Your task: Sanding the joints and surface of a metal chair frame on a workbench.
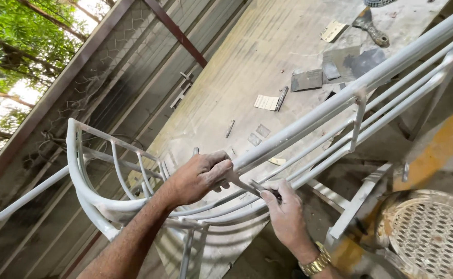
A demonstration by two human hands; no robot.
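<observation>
We see no packages, signs or screens, only two small card-like labels lying flat on the workbench [247,77]. One pale yellowish rectangular card [334,31] lies near the far end of the bench, just beside a dark-handled scraper [371,28]. The other, a whitish rectangular card [266,102], lies nearer the middle, touching a thin dark marker-like stick [282,98] on its right; whatever is printed on either is too small to tell.

Head view, close, seemingly tilted downward
</observation>
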